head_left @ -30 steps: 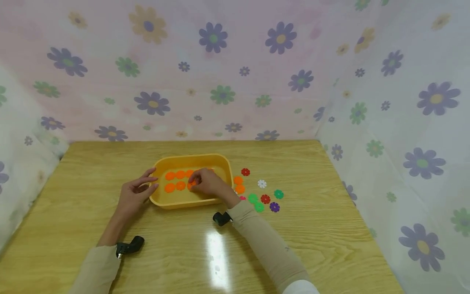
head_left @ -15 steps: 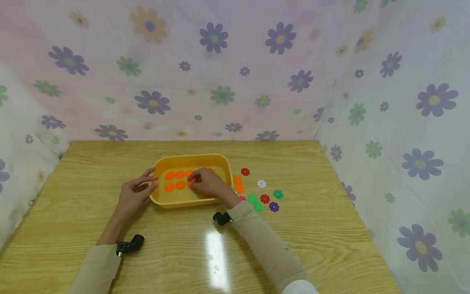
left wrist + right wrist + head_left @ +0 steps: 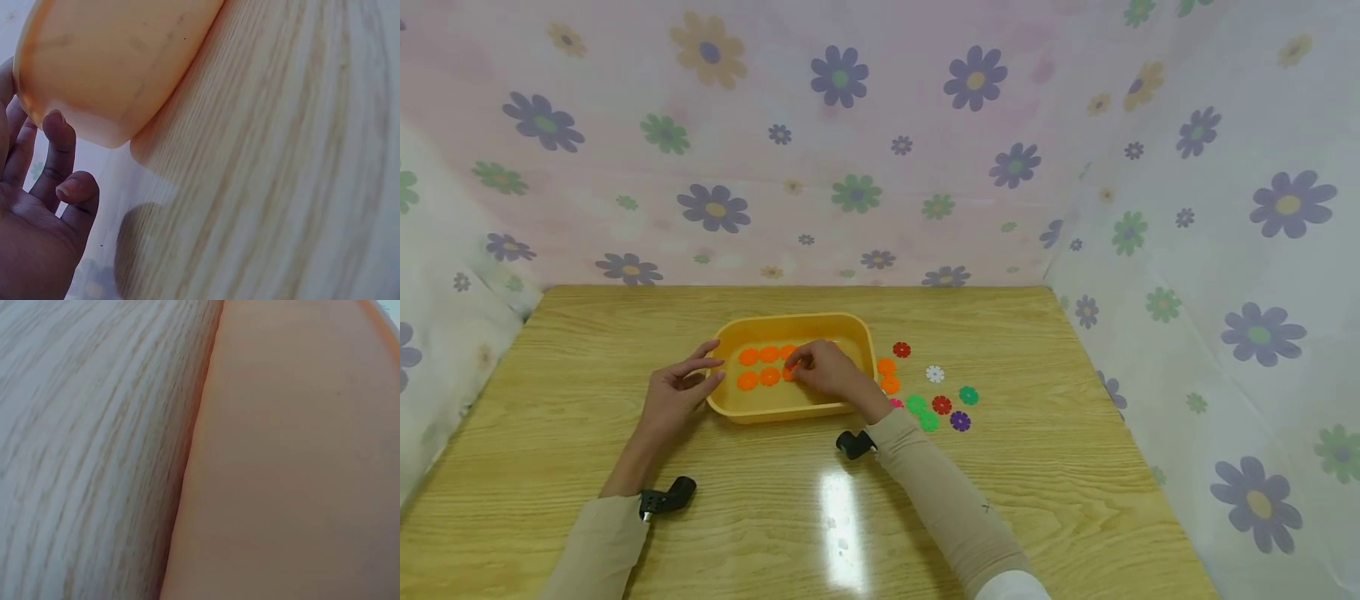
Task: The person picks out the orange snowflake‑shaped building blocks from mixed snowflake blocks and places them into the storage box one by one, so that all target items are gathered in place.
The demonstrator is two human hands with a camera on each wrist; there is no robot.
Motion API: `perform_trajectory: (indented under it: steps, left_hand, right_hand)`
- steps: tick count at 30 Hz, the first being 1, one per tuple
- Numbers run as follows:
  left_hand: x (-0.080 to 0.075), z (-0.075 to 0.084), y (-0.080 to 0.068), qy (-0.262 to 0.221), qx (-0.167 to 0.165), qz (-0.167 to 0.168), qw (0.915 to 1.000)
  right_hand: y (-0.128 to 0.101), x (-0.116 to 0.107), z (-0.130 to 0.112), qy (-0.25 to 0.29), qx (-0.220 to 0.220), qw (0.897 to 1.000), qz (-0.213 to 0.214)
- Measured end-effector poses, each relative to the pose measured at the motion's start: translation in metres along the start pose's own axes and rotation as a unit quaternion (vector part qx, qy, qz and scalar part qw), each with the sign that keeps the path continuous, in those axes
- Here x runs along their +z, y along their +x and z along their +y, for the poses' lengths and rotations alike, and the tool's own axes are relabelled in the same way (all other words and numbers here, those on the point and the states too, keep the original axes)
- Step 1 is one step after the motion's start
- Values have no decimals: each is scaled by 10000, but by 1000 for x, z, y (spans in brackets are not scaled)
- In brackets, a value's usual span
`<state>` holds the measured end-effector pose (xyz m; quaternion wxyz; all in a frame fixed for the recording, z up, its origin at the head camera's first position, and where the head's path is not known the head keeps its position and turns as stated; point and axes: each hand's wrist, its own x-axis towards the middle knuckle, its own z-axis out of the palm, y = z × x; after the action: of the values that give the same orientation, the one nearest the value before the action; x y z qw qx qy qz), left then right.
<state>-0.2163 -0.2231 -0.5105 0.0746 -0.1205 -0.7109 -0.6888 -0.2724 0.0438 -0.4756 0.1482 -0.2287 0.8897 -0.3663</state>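
A yellow-orange plastic tray [image 3: 808, 412] sits on the table in the head view. Inside it lie two rows of orange flower-shaped discs [image 3: 748, 381]. My right hand [image 3: 831, 372] reaches over the near right rim and pinches an orange disc [image 3: 787, 374] at the right end of the front row, thumb and fingers partly covering it. At the tray's left end, my left hand [image 3: 673, 396] touches the rim with loosely bent fingertips. The left wrist view shows those fingers [image 3: 60, 147] against the tray's outer wall [image 3: 106, 75]. In the right wrist view only the tray's side [image 3: 294, 456] and table show; the hand is hidden.
Right of the tray, loose discs lie on the wooden table [image 3: 737, 517]: orange [image 3: 889, 384], red [image 3: 942, 405], white [image 3: 935, 374], light green [image 3: 916, 404], dark green [image 3: 968, 395] and purple [image 3: 960, 421]. Flower-patterned cloth [image 3: 910, 217] encloses the table's back and sides.
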Motion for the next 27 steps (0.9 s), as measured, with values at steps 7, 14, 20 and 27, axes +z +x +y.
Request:
perform_trajectory:
  steps: [7,14,20,27]
  left_hand:
    - [-1,-1,0,6,-20,-7,10000]
    - [-1,-2,2,-4,38,-15,10000]
    - [0,1,3,34,-15,13,10000]
    - [1,2,1,105,-113,18,9999]
  right_hand:
    - [0,1,0,33,62,10000,-30]
    - [2,0,-1,19,152,9999,-68]
    - [3,-2,-1,57,113,9997,-192]
    - [6,-1,4,45,54,9996,-261]
